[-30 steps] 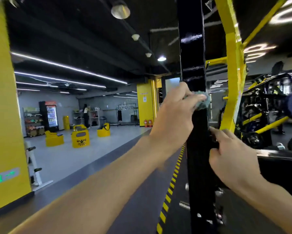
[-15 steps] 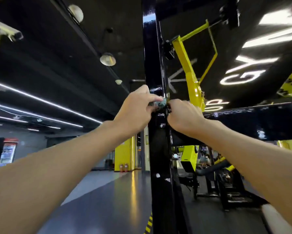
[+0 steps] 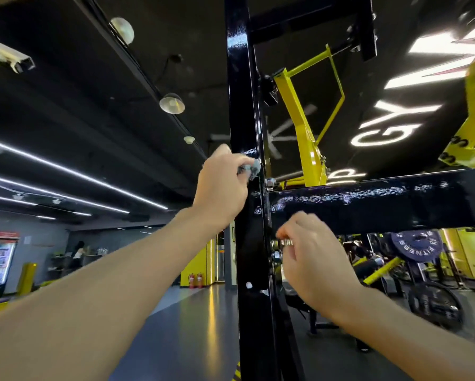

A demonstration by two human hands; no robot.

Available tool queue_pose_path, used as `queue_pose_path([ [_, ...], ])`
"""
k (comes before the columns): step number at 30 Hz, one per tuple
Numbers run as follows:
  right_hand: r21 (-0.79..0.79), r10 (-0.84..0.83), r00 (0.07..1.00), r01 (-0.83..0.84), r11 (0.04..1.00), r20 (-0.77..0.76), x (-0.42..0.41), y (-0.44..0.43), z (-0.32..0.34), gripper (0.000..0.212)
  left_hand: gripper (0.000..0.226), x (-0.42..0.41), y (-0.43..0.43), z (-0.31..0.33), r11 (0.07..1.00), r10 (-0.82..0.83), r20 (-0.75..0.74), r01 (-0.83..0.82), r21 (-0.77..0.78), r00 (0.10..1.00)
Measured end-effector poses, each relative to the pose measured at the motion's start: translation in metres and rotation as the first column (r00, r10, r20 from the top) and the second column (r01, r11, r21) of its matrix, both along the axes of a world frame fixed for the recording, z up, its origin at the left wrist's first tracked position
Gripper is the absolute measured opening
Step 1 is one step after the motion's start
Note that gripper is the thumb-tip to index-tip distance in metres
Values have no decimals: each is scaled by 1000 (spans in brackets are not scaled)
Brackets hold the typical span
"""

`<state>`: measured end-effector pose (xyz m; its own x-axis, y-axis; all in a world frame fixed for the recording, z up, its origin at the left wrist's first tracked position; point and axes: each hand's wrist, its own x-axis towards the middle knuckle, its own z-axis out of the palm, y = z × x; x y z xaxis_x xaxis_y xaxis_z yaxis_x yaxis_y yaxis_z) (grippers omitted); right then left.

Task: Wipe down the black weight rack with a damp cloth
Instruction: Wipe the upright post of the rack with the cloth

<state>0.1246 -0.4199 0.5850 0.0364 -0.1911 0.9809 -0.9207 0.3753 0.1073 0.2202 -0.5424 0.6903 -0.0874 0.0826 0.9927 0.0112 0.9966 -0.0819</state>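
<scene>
While my left hand [image 3: 222, 185] grips the bunched cloth [image 3: 251, 168] against the upright of the black weight rack [image 3: 242, 105], which runs vertically between my hands, my right hand [image 3: 312, 255] curls by a metal pin [image 3: 285, 242], grip uncertain.

The glossy black steel weight rack [image 3: 242, 105] stands upright before me, its square post running from 12 to 6 o'clock. Its crossbeam [image 3: 382, 202] branches off toward 3 o'clock, streaked with bright smears. My left hand [image 3: 220, 188] pinches the small crumpled grey-blue damp cloth [image 3: 251, 169] against the post's face, just above that joint. Below the beam, my right hand [image 3: 313, 259] pinches a silver pin [image 3: 285, 242] on the post.
</scene>
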Motion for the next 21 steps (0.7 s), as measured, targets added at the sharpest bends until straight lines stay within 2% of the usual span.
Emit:
queue_pose_path([
  [2,19,-33,998,32,999,55,9,1,-3,21,26,-1,1,-11,999,-5,37,7,-54,999],
  [5,170,-141,975,111,979,173,20,1,-4,29,27,3,-3,-18,992,36,128,-20,-128,991],
  [7,282,-207,939,128,951,275,14,1,-10,21,26,3,-4,-13,996,33,74,-27,-88,997],
  [8,313,-190,925,83,946,329,8,0,-14,18,27,2,-1,-14,999,20,47,-17,-51,999],
  [10,351,-79,887,-97,931,455,-7,-3,-18,43,28,1,2,-30,999,1,51,1,-37,999],
  [11,347,-10,857,-198,917,515,-12,-6,-18,45,28,2,2,-41,998,5,84,0,-61,996],
  [12,328,48,831,-271,905,554,-14,-8,-17,38,29,4,0,-50,996,8,127,3,-85,992],
  [14,258,123,809,-321,911,574,-16,-13,-13,19,29,6,-5,-55,994,17,165,0,-107,986],
  [16,217,131,835,-285,934,535,-19,-18,-11,29,28,3,-5,-51,998,20,94,-14,-65,995],
  [18,197,115,870,-234,952,479,-25,-22,-12,30,27,1,0,-59,1000,6,56,-5,-22,998],
  [21,175,120,882,-221,959,456,-31,-24,-18,25,28,7,-2,-80,994,15,172,4,-113,985],
])
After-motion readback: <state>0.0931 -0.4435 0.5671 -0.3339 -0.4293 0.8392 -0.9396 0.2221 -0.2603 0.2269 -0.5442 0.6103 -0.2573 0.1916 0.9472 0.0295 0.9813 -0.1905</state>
